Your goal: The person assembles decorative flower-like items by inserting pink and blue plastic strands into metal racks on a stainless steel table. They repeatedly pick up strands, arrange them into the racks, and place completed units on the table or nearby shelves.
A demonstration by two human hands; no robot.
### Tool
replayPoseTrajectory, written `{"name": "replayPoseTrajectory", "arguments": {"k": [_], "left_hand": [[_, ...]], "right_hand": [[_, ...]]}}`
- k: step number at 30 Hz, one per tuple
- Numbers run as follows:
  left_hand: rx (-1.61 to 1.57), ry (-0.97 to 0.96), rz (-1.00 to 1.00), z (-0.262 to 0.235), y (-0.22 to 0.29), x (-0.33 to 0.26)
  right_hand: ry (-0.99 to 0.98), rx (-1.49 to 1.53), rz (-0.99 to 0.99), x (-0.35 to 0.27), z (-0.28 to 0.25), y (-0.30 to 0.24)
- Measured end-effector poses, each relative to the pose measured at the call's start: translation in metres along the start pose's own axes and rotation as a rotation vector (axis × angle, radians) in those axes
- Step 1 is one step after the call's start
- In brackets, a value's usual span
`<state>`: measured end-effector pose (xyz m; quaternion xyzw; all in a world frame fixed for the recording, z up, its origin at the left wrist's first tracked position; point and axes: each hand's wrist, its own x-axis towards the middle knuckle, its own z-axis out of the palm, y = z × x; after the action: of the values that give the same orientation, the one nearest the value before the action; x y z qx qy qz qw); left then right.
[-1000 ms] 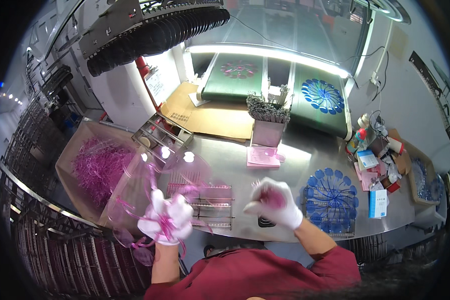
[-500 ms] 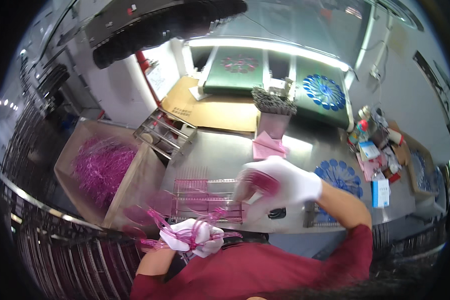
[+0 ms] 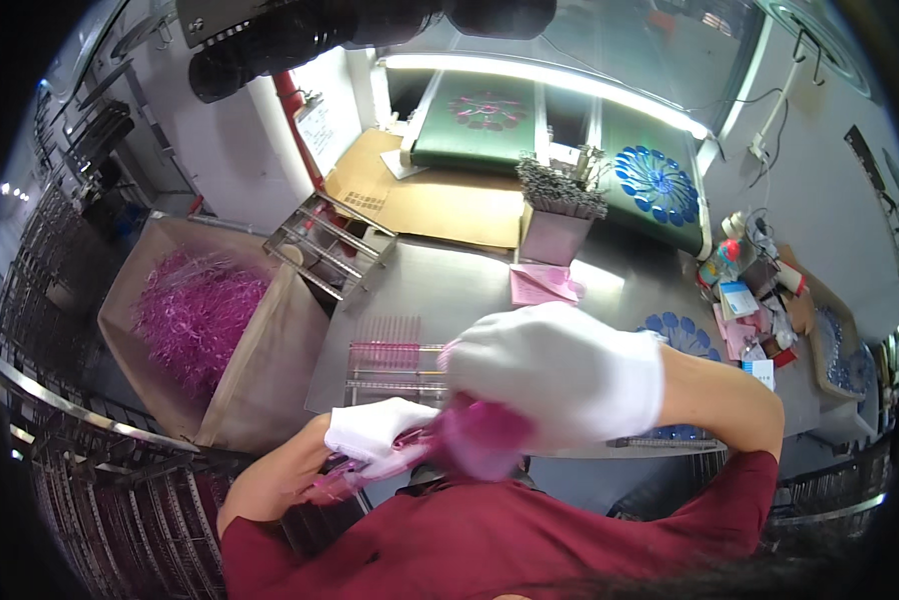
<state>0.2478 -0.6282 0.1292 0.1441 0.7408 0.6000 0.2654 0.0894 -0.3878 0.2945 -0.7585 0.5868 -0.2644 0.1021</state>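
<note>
My left hand [image 3: 375, 430], in a white glove, is closed around pink translucent plastic strips [image 3: 350, 478] that look like moulding sprue. In front of my body my right hand [image 3: 555, 370], also gloved, is curled and partly blurred. Its fingers are at a blurred pink round translucent piece [image 3: 485, 440], which sits between the two hands. Under and just beyond them lies a metal wire rack [image 3: 395, 385], with a row of thin pink pieces [image 3: 388, 340] standing in it. The right glove hides the rack's right part.
To the left stands a box [image 3: 260, 370] heaped with pink plastic strips [image 3: 200, 315]. A metal bin of thin rods [image 3: 560, 230] and a pink pad [image 3: 545, 285] are beyond my right hand. Two green conveyors [image 3: 440, 140] carry pink and blue disc wheels [image 3: 658, 185]. Bottles and small boxes [image 3: 738, 300] crowd the right.
The right hand has come nearer my body, bringing the pink piece toward the left hand. My left hand has turned and risen slightly, and the pink strips in it are now lower and partly covered.
</note>
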Motion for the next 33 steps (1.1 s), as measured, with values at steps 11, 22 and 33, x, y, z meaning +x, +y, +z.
{"name": "replayPoseTrajectory", "arguments": {"k": [11, 22, 33], "left_hand": [[0.714, 1.511, 1.275, -0.012, 0.001, -0.017], [1.204, 1.532, 1.288, 0.023, 0.014, 0.021], [0.714, 1.206, -0.155, 0.024, 0.060, -0.034]], "right_hand": [[0.406, 1.508, 0.634, -0.044, 0.130, 0.053], [0.338, 2.065, 0.159, -0.040, 0.184, 0.038], [0.249, 0.008, 0.383, -0.029, 0.177, 0.054]]}}
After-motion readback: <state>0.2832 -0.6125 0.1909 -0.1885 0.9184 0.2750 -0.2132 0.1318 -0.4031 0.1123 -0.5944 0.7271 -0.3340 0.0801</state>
